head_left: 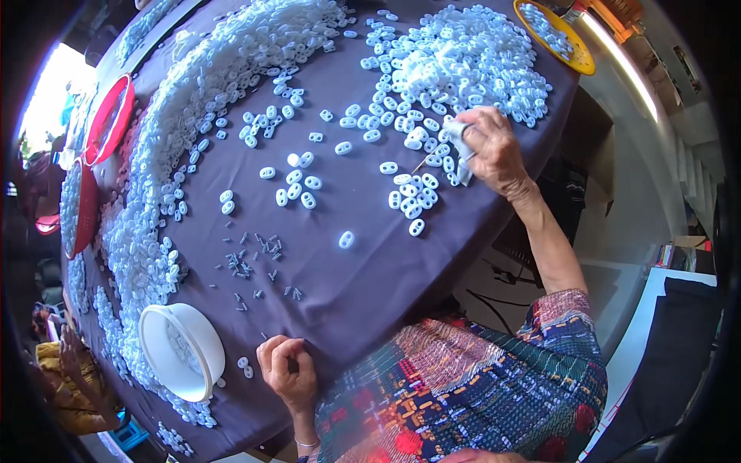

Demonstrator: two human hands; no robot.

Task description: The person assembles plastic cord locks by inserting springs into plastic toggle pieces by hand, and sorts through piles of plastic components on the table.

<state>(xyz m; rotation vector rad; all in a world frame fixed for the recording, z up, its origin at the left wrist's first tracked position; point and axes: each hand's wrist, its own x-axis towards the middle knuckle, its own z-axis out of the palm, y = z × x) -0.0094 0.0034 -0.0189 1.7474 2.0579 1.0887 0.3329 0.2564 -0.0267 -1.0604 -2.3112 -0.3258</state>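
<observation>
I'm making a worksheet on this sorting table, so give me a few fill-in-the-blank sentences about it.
1. The table is covered with a dark ____ cloth.
2. The right hand holds a thin tool at the pile of ____ plastic pieces.
3. The left hand rests near a white ____.
4. At the far right edge sits a ____ tray.

Missing words: purple; white; bowl; yellow

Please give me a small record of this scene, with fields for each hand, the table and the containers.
surface: table under a dark purple cloth
right hand: reaches out to the white oval pieces, holds a thin tool wrapped in white
left hand: curled at the near table edge, fingers pinched; contents too small to tell
small grey bits: scattered mid-table
white bowl: beside the left hand
red baskets: far left
yellow tray: far right corner, holds white pieces
</observation>
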